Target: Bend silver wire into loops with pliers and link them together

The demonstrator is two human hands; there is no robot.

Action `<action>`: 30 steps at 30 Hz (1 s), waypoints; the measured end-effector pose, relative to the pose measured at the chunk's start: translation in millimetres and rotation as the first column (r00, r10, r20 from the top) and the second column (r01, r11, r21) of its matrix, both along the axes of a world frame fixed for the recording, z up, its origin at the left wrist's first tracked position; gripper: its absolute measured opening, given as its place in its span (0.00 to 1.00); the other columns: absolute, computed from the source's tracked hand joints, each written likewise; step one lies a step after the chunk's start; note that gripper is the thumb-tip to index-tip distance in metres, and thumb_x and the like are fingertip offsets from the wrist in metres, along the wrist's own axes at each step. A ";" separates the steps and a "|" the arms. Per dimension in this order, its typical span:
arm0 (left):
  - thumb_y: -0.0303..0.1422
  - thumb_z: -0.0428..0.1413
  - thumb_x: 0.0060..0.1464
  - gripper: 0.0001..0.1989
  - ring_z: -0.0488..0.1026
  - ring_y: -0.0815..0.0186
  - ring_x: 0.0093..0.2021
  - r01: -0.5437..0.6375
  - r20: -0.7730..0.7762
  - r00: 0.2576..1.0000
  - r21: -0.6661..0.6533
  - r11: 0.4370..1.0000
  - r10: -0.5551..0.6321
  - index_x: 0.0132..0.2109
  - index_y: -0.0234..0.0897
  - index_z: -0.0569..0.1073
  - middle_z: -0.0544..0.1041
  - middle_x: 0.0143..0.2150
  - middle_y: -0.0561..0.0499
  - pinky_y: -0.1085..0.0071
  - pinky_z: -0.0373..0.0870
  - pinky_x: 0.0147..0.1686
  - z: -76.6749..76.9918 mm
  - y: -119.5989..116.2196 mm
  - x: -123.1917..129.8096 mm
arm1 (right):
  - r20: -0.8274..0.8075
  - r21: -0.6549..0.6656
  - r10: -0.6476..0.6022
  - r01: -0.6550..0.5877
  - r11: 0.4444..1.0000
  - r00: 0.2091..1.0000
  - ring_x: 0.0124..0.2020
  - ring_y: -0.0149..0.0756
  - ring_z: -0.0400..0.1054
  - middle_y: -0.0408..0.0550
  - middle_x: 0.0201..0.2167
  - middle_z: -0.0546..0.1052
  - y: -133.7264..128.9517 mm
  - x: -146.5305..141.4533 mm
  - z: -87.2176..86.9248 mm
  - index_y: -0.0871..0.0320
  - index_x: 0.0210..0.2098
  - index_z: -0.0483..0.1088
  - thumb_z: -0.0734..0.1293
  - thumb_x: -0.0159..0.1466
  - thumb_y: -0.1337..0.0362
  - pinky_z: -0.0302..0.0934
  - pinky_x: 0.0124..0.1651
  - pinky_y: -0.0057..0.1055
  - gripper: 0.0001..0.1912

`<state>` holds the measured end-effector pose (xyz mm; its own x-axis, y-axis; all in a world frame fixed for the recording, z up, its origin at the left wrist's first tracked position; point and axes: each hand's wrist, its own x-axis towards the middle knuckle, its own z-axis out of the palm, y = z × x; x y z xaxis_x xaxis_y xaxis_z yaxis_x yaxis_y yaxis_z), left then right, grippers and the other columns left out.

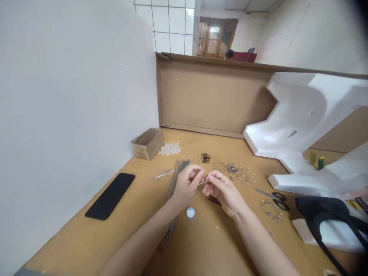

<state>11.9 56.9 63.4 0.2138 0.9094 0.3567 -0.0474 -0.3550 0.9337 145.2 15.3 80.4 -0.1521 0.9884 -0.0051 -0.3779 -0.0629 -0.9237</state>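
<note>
Both hands meet over the middle of the table. My left hand (188, 183) is closed in a pinch on a thin wire (203, 183). Opposite it, my right hand (220, 188) pinches the same wire, its fingers curled. Under my left hand and forearm lies a bundle of thin grey rods (173, 188). Dark-tipped pliers (213, 199) with yellow on the handle are partly hidden below my right hand. A small round white-and-blue disc (190, 212) rests just below the hands. Black rings (206, 158) are piled beyond them.
On the left are a black phone (110, 196), a cardboard box (147, 143) and clear beads (170, 148). To the right lie tangled wire pieces (232, 168), scissors (273, 196), wire loops (271, 210) and white foam (287, 115). A cardboard panel (212, 96) stands behind.
</note>
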 end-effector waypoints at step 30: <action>0.41 0.55 0.50 0.14 0.59 0.77 0.21 0.374 -0.114 0.895 -0.333 0.865 -0.431 0.34 0.32 0.70 0.73 0.30 0.51 0.79 0.58 0.21 23.8 6.5 -15.4 | 0.653 0.398 -0.354 0.094 0.912 0.670 0.34 0.36 0.71 0.47 0.30 0.77 -24.5 50.1 41.2 0.55 0.33 0.72 0.62 0.62 0.59 0.63 0.40 0.33 0.09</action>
<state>-3.5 63.4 87.3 0.6183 0.7859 0.0064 0.0510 -0.0482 0.9975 195.3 -9.2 121.6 -0.0047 0.9567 0.2911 0.4215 0.2659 -0.8670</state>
